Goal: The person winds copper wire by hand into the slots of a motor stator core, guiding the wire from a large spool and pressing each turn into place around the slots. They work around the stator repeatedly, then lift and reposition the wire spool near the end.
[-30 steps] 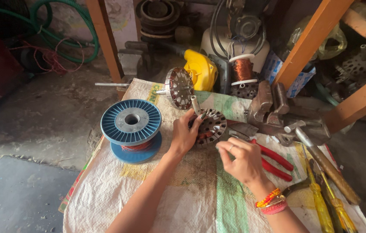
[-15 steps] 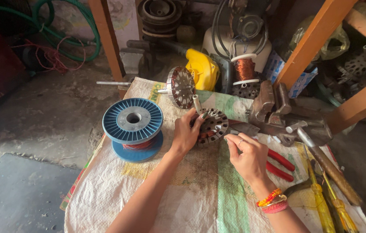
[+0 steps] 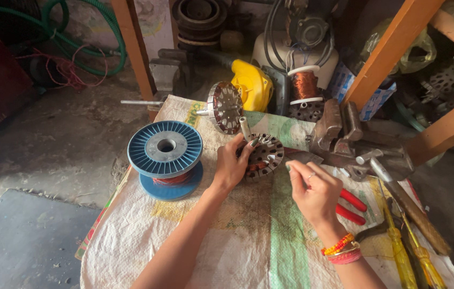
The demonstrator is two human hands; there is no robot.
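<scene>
A: Right, what lies nearest?

B: The sack cloth (image 3: 248, 235) over the table, white with a green stripe. Both forearms come up across it. At the right edge lie two yellow screwdrivers (image 3: 406, 257) and red-handled pliers (image 3: 352, 206), the pliers just beyond the right hand (image 3: 315, 190).

A: And that hand?

B: It hovers just right of the stator (image 3: 261, 155), fingertips pinched together. Whether they grip a wire I cannot tell; anything there is too thin to see. Beaded bangles (image 3: 342, 249) circle the wrist.

A: The left hand (image 3: 232, 166)?

B: Its fingers are clamped on the stator's left rim, holding it tilted on the cloth at mid-table.

A: Anything holding something?

B: The blue spool (image 3: 165, 158), standing left of the left hand, holds copper wire wound between its flanges. Farther back, a smaller white spool (image 3: 305, 84) carries copper wire too.

A: What else is beyond the hands?

B: A grey vise (image 3: 344, 136) to the right of the stator, with a wooden-handled tool (image 3: 414, 217) near it. Behind the stator stands a rotor (image 3: 226, 107) on its shaft, then a yellow drill (image 3: 251, 85). A green hose (image 3: 93, 51) lies on the floor at far left.
</scene>
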